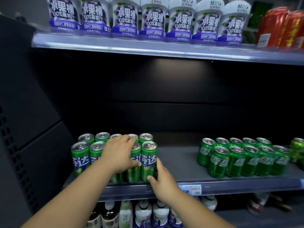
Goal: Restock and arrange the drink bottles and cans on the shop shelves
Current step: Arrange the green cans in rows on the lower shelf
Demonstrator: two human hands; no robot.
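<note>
Tall green cans (148, 160) stand in a tidy two-row block at the left end of the middle shelf (179, 163). Your left hand (120, 153) wraps over a middle front can, and your right hand (162, 180) cups the end can, thumb on its front. You look to be squaring up this block. A wide bare gap separates it from the short green cans (246, 160), so that stretch likely needs stock. The juice bottles (153, 18) above look fully faced.
</note>
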